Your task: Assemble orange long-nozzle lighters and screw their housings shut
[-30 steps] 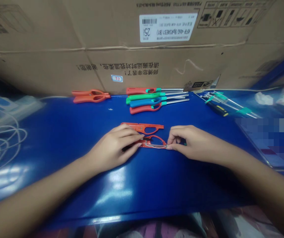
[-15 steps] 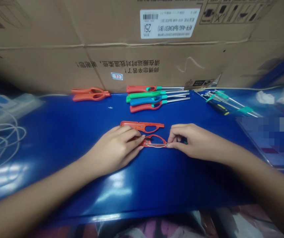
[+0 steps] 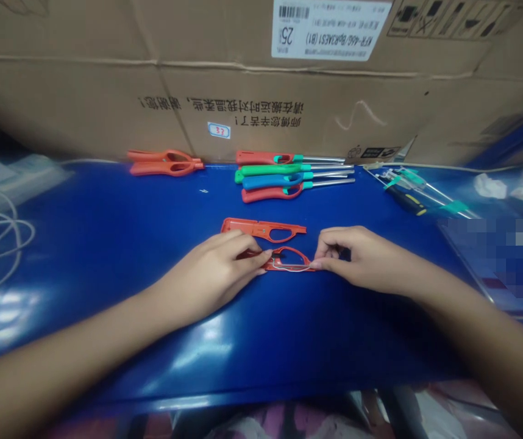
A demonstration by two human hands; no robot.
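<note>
An orange lighter shell half (image 3: 294, 251) lies on the blue table, its open side up, with a thin white wire (image 3: 291, 269) and a thin metal tube running along its lower edge. My left hand (image 3: 222, 265) is closed over the shell's left end, thumb and fingers gripping it. At the shell's right tip, my right hand (image 3: 348, 256) pinches with thumb and forefinger; whether it holds the tip or the wire end is hidden. Just behind lies another orange shell half (image 3: 261, 228), inner side up, its near left part overlapped by my left hand.
Behind stand several assembled lighters (image 3: 270, 182) in red, green and blue, plus two orange shells (image 3: 165, 163) further left. A black-yellow screwdriver (image 3: 405, 200) and metal tubes with green parts lie right. A cardboard box (image 3: 106, 110) walls the back; white cables (image 3: 5, 244) coil left.
The view has shifted slightly. Both hands stay at the same shell half, with only a slight movement of the right fingertips at its tip.
</note>
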